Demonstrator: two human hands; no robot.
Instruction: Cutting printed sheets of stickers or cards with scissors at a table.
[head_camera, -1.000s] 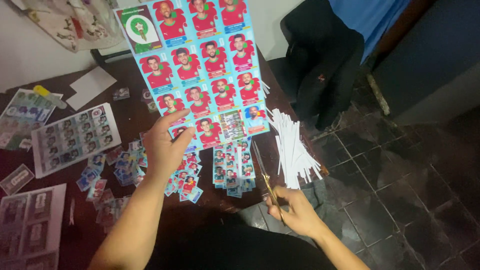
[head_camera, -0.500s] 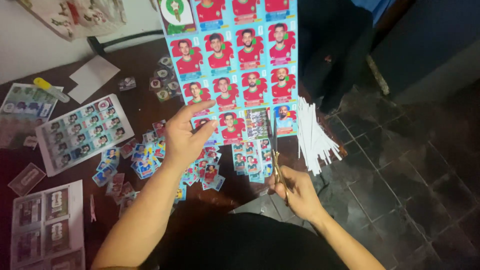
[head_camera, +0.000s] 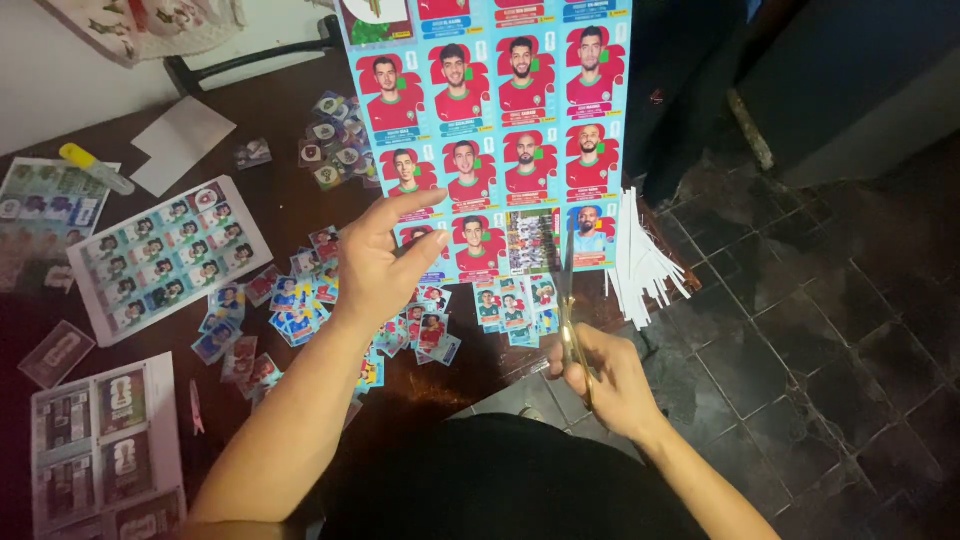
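Two bare hands at work: left hand (head_camera: 378, 268) pinching the sticker sheet (head_camera: 490, 130) at its lower left, upright above the dark table (head_camera: 280, 120); right hand (head_camera: 608, 378) clamped on scissors (head_camera: 568, 300), blades at the sheet's bottom edge. Cut stickers (head_camera: 300, 310) scattered beneath.

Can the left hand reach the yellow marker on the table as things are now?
Probably not at once. The left hand holds up the sticker sheet, while the yellow marker lies far off at the table's left side; nothing blocks the path, though.
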